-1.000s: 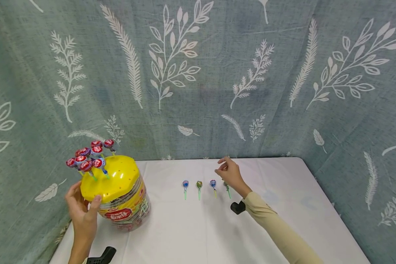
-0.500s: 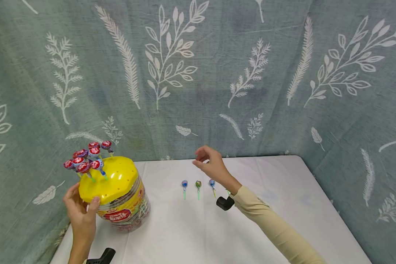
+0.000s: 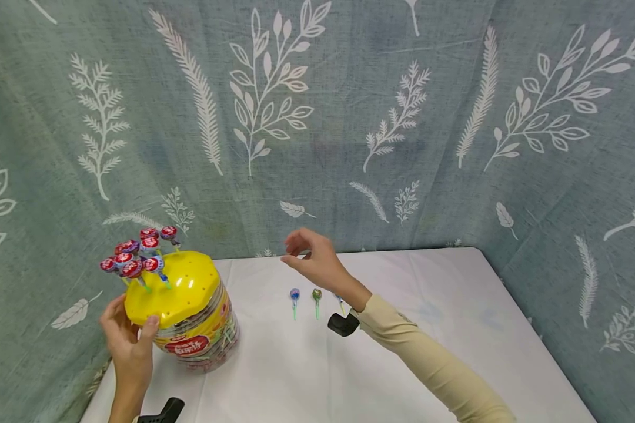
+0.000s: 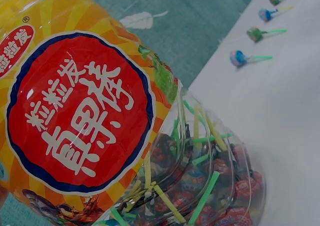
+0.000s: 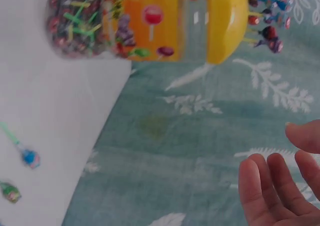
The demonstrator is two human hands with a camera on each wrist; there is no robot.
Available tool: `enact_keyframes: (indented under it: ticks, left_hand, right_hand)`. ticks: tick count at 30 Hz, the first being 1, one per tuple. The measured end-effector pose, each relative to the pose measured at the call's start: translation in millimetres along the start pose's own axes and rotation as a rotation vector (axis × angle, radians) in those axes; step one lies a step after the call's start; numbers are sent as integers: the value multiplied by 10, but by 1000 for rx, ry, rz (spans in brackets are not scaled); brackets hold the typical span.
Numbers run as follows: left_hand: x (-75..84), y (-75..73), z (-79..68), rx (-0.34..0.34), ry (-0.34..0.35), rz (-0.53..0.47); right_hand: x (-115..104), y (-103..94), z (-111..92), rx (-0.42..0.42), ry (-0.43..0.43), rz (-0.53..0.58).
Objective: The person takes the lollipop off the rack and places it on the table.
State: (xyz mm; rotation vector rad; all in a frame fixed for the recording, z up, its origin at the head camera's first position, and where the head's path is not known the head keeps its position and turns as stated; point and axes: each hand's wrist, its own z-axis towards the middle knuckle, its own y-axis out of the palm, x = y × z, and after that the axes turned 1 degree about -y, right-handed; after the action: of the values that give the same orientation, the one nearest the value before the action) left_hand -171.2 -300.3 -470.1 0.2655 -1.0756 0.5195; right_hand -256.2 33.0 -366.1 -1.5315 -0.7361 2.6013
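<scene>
A large clear plastic jar [image 3: 206,338] with a yellow lid [image 3: 185,288] leans toward the left side of the table. My left hand [image 3: 129,338] grips it near the top, thumb at the lid's front edge. Several wrapped lollipops [image 3: 132,268] stand with their sticks in holes of the lid. More lollipops [image 4: 200,186] fill the jar's bottom. Over the back of the table, my right hand [image 3: 317,258] is in the air with loosely curved fingers, holding nothing. A row of loose lollipops, such as a blue one [image 3: 294,296] and a green one [image 3: 317,295], lies below it; the right forearm hides part of the row.
A white cloth covers the table [image 3: 275,364]. Behind it hangs a grey-green curtain [image 3: 317,194] with white leaf prints, close to the table's back edge. Black wrist cameras [image 3: 344,324] sit on both wrists.
My right hand has moved left and slightly up, from above the right end of the lollipop row toward the jar. The left hand and the jar have stayed in place.
</scene>
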Motion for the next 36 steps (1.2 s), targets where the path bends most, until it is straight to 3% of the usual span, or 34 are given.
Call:
enact_keyframes:
  ticks: [7,17,36]
  left_hand:
    - [4,-10,26,-7,16,8]
    - [22,-16,17,-4,21,-3]
    - [-9,-11,4,12,19,-40]
  right_hand:
    - [-252,126,83,-20,-35,38]
    - [-447,436,219,-90,-125,48]
    - [-692,911,406,-179,-113,25]
